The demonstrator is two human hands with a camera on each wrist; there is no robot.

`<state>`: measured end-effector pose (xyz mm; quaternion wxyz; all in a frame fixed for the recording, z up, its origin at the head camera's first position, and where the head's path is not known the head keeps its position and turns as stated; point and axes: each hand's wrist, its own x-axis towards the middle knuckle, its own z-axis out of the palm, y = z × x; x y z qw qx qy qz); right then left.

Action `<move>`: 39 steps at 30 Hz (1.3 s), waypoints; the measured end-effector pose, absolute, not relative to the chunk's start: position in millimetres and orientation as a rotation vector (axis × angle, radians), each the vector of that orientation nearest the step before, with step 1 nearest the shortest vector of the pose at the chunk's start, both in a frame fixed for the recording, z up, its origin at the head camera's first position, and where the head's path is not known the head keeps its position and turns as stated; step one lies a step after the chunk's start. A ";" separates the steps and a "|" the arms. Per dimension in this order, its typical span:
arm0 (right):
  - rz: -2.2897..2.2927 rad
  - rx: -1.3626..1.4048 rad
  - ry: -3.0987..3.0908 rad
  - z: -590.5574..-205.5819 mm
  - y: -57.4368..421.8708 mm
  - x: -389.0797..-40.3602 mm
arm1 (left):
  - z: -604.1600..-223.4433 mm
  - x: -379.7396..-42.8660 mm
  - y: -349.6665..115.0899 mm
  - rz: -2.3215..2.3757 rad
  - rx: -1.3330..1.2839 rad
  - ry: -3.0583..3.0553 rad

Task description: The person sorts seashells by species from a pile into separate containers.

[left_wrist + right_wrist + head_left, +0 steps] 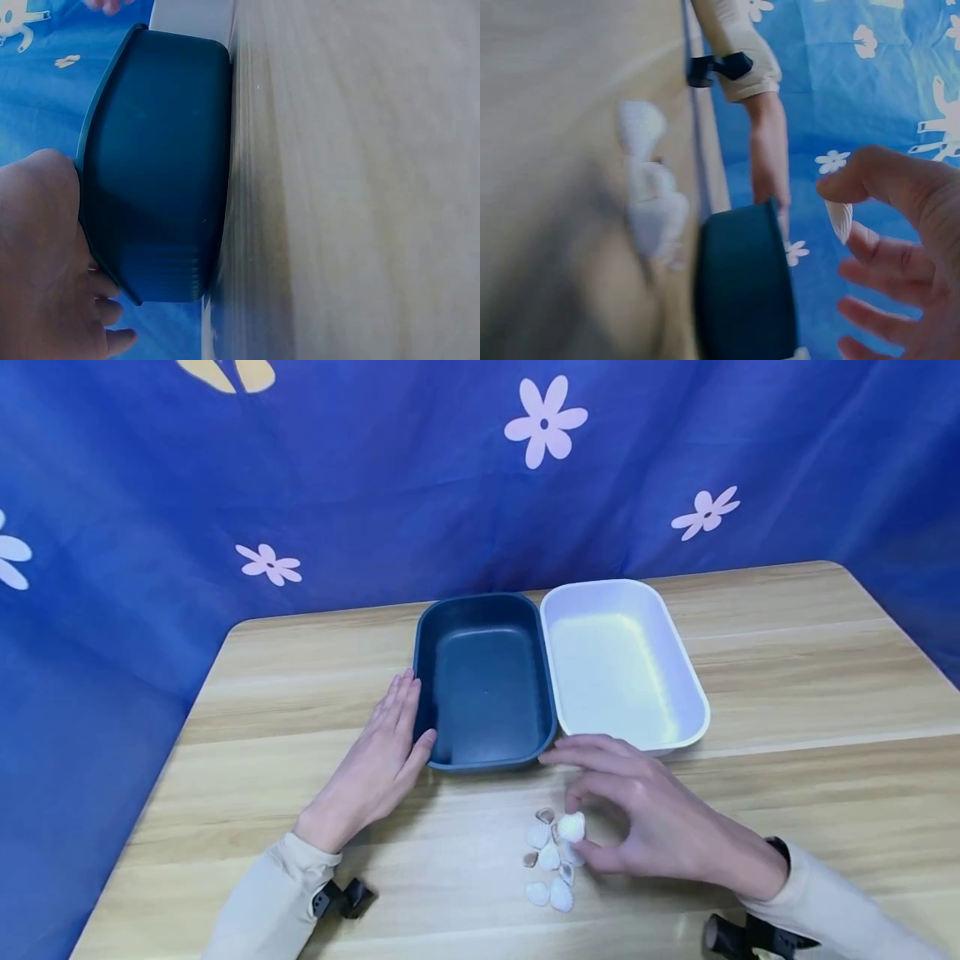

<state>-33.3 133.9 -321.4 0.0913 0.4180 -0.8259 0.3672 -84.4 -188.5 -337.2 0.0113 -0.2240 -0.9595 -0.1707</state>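
A white ribbed seashell (841,219) is pinched between the thumb and index finger of my right hand (652,814), its other fingers spread. In the head view this hand is above a small pile of seashells (550,857), mostly white with a few brownish ones. My left hand (378,756) rests with straight fingers against the left side of a dark blue bin (487,766). In the left wrist view, that hand (45,255) touches the rim of the bin (154,165). Nothing shows inside the bin.
A white bin (697,714) stands right beside the dark blue one, toward the back of the wooden table (810,677). Behind the table hangs a blue cloth (412,485) with pale flowers. Each wrist wears a small black camera.
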 end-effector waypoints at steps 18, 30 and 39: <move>1.055 0.752 -2.536 -309.7 78.9 -76.0 | -337.3 -82.2 -188.2 -0.532 -0.702 -2.987; 0.890 0.682 -2.673 -318.6 36.2 -93.2 | -338.7 -83.3 -188.7 -0.527 -0.701 -2.984; 0.786 0.664 -2.787 -324.0 17.3 -104.4 | -337.6 -83.5 -188.8 -0.517 -0.699 -2.978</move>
